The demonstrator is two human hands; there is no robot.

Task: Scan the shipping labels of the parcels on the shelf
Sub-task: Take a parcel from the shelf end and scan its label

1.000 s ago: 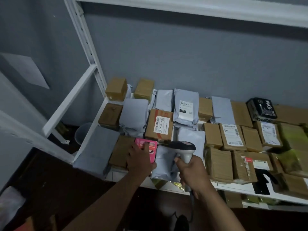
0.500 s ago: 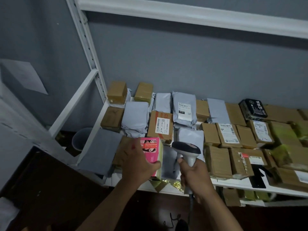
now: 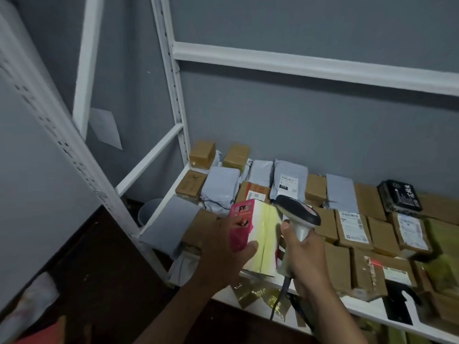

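Just above the shelf's (image 3: 224, 297) front edge, the left hand (image 3: 223, 252) grips the pink parcel (image 3: 253, 234) upright, its pale face turned right toward the scanner (image 3: 298, 214) clenched in the right hand (image 3: 301, 254) close beside it.

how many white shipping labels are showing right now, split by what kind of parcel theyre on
cardboard boxes: 4 labels (one partly hidden behind the held box)
grey poly mailer: 1 label
pink box in the left hand: 0 labels showing
total: 5
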